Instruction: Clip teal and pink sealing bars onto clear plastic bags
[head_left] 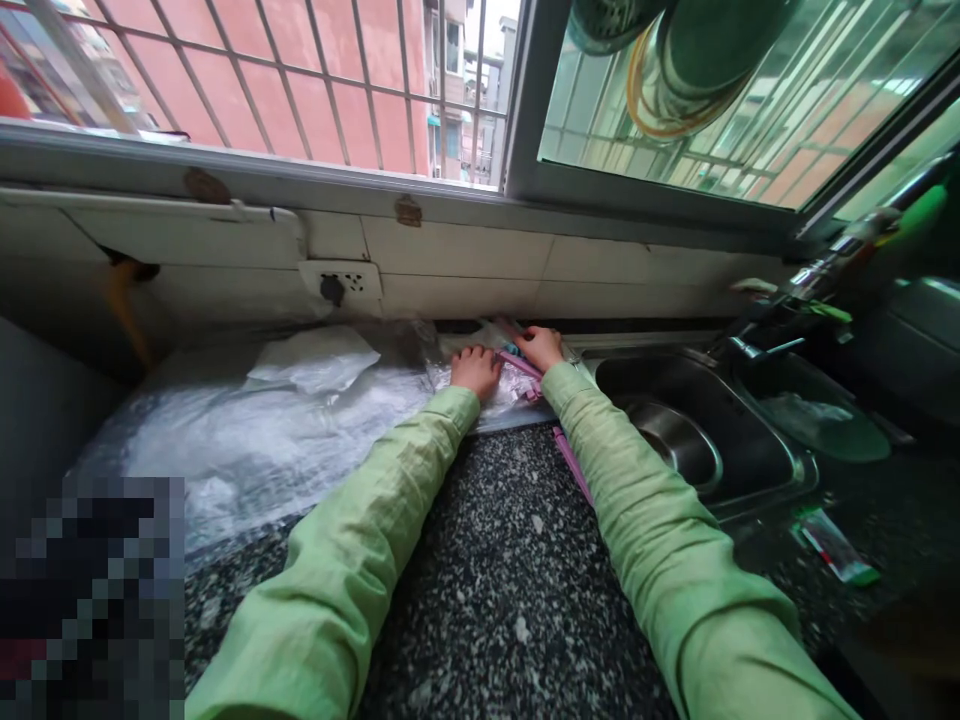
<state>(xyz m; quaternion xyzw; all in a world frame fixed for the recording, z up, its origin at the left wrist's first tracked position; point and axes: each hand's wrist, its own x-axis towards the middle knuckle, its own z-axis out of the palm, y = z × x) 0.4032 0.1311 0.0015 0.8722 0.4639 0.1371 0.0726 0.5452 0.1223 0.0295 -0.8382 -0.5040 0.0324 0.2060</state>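
Note:
My left hand (pixel 476 371) rests palm down on crinkled clear plastic near the back wall, its fingers slightly bent and apart. Just to its right, my right hand (pixel 541 348) has its fingers pinched together at a clear plastic bag (pixel 504 328); a small blue patch shows by the fingertips. Between the hands runs a pink strip (pixel 520 362), partly over the plastic. Another pink strip (pixel 571 462) lies on the counter beside my right forearm. A wide clear plastic sheet (pixel 300 440) spreads to the left, with a whitish plastic piece (pixel 319 360) on top.
A steel sink (pixel 806 475) holding a metal bowl (pixel 679 445) lies to the right, with a faucet (pixel 750 345) behind. A small packet (pixel 836 545) sits on the dark speckled counter (pixel 510 580). A wall socket (pixel 345 285) with a black plug is behind, below the barred window.

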